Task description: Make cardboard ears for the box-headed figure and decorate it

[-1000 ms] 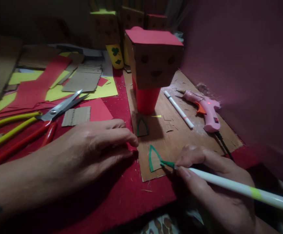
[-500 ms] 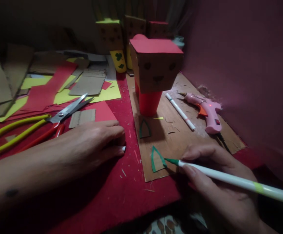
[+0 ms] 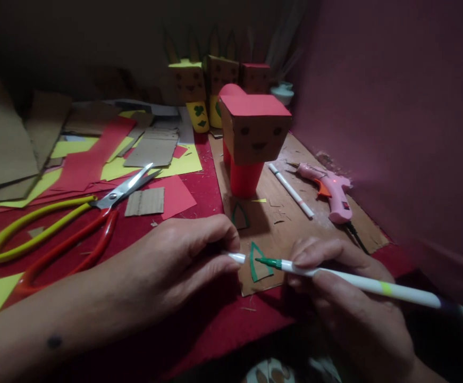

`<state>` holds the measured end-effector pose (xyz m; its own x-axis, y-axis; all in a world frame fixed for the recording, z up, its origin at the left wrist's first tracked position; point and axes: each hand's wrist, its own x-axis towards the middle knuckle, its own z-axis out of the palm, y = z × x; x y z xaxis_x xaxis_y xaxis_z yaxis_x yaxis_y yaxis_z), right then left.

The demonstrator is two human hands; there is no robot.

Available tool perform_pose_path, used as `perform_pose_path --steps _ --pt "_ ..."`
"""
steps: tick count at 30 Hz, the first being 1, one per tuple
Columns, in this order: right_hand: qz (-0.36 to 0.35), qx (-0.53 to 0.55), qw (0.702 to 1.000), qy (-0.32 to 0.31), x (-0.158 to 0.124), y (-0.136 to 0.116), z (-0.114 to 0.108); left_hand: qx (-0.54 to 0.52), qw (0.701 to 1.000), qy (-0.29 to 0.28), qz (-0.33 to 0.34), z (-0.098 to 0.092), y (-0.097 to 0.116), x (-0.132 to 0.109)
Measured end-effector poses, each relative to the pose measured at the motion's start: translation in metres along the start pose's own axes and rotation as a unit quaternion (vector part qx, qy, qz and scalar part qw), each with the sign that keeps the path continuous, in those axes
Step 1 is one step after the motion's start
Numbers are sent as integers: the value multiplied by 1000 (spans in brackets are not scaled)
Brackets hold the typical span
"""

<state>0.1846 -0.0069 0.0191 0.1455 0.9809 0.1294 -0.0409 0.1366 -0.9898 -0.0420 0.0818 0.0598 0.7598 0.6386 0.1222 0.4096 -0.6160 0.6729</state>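
Open marker and cap held apart over a green-edged piece

Head view, with the clock centred on the frame: the left hand (image 3: 193, 255) sits at seven o'clock, thumb and forefinger pinched on a small white cap (image 3: 237, 258), whose free end points to three; the right hand (image 3: 345, 308), at four o'clock, has thumb and fingers closed round a white marker (image 3: 351, 281), its green tip aimed at nine; cap and tip face each other, near but apart.

The step in hand looks to be handling the uncapped marker by its cap; the next move seems to call for a steady line between the two and a tip kept off the tan middle.

The piece (image 3: 261, 270) lies at five o'clock on the board (image 3: 269, 229), just under the tip; whether they touch cannot be told; it is a pointed arch, green up both sides, bare tan inside; its base is hard to read; a darker, similar piece (image 3: 240, 217) lies near it, towards eleven; a box-headed figure (image 3: 255, 138) stands at one.
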Motion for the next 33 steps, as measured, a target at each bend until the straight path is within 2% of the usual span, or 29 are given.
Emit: perform_pose_path --steps 3,7,12,15,17,21,26,30,33 --pt "-22 -1 1000 -22 -1 2 0 -61 997 -17 -50 0 4 -1" --pt "-10 9 1000 -25 -2 4 1 -92 994 -19 -62 1 10 1" --pt "36 50 998 -3 -5 4 6 -132 987 -7 -86 4 12 2" --pt "103 82 991 12 -8 1 12 -147 985 4 -91 6 13 1" --pt "121 111 986 10 -8 1 15 -166 981 -2 -97 8 15 0" --pt "36 137 989 -38 -7 4 17 -204 974 -1 -97 11 18 -1" --pt "1 147 988 -50 -7 7 15 -232 969 11 -84 17 19 -8" --pt "-57 138 986 -79 -4 8 16 -238 966 55 -84 24 20 -14" --pt "-87 123 985 -85 -2 8 14 -238 967 48 -72 25 21 -12"
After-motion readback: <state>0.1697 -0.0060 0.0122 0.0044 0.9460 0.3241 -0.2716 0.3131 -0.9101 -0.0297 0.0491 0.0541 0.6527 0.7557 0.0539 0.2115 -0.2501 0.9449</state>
